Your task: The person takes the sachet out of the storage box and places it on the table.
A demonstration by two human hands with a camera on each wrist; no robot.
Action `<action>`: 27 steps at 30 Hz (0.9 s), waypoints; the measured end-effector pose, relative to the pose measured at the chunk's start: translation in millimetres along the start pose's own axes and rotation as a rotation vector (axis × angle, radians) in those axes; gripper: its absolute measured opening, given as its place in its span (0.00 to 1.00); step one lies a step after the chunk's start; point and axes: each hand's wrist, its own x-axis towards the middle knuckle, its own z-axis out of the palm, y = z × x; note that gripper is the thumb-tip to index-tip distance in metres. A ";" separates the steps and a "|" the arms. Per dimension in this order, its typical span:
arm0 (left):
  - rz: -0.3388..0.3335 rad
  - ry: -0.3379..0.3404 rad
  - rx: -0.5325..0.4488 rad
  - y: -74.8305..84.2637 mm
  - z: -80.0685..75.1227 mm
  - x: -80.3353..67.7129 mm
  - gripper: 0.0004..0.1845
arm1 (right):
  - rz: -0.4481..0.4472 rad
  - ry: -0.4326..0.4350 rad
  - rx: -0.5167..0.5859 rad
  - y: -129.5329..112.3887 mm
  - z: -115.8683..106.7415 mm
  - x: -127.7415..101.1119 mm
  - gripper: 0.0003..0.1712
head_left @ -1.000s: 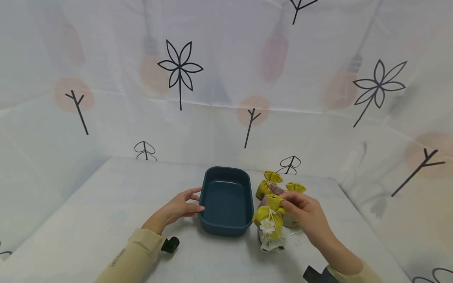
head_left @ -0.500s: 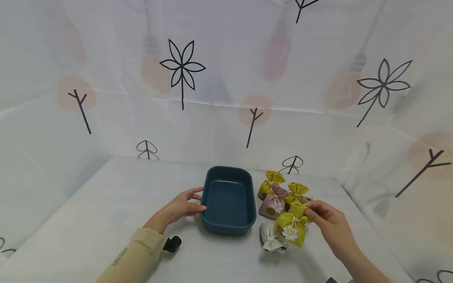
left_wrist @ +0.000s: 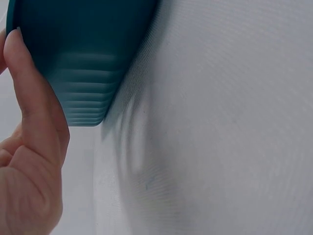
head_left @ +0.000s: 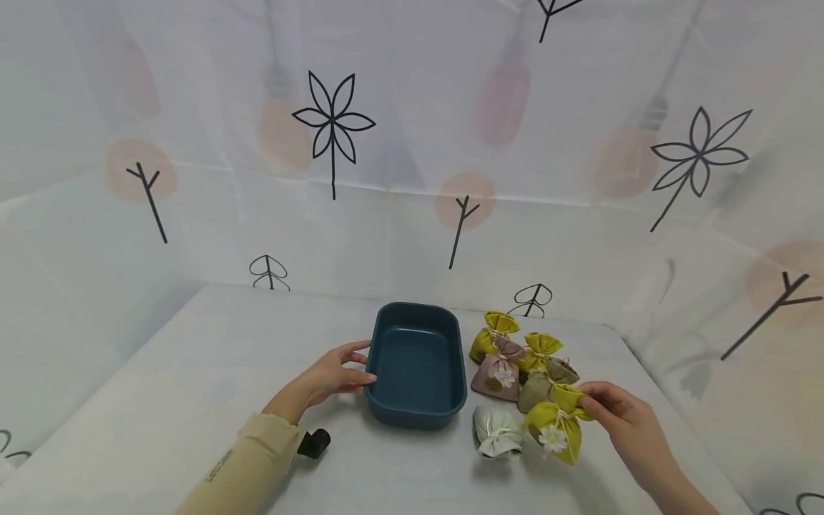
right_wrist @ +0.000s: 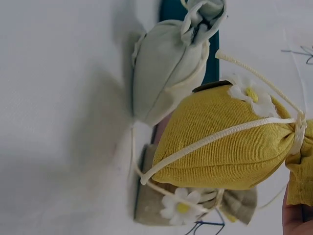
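A dark teal rectangular bin (head_left: 417, 422) stands mid-table. My left hand (head_left: 325, 379) holds its left side, thumb at the rim; the left wrist view shows the thumb (left_wrist: 29, 83) along its wall. My right hand (head_left: 627, 425) pinches the gathered neck of a yellow drawstring sachet (head_left: 563, 433) with a white daisy. This sachet hangs tilted, casting a shadow on the table. Left of it lies a pale grey-green sachet (head_left: 497, 431). Behind it is an olive-brown sachet (head_left: 537, 386), partly hidden. In the right wrist view the yellow sachet (right_wrist: 220, 142) overlaps the others.
A mauve sachet (head_left: 497, 375) stands beside the bin's right wall, with two yellow sachets, one at the back (head_left: 492, 336) and one to its right (head_left: 539, 349). The white table (head_left: 161, 400) meets a patterned cloth backdrop (head_left: 386, 236) behind.
My right hand has carried the yellow sachet right and toward me, away from the bin, uncovering the mauve and olive-brown sachets. My left hand and the bin have stayed in place.
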 end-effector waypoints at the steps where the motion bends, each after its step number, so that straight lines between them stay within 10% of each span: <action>1: 0.002 0.000 0.002 -0.1 0.0 0.0 0.40 | -0.001 -0.003 0.001 1.8 -0.6 0.1 0.11; 27: -0.004 0.007 -0.007 0.0 0.3 1.3 0.41 | 0.151 -0.062 -0.016 34.1 6.8 14.4 0.15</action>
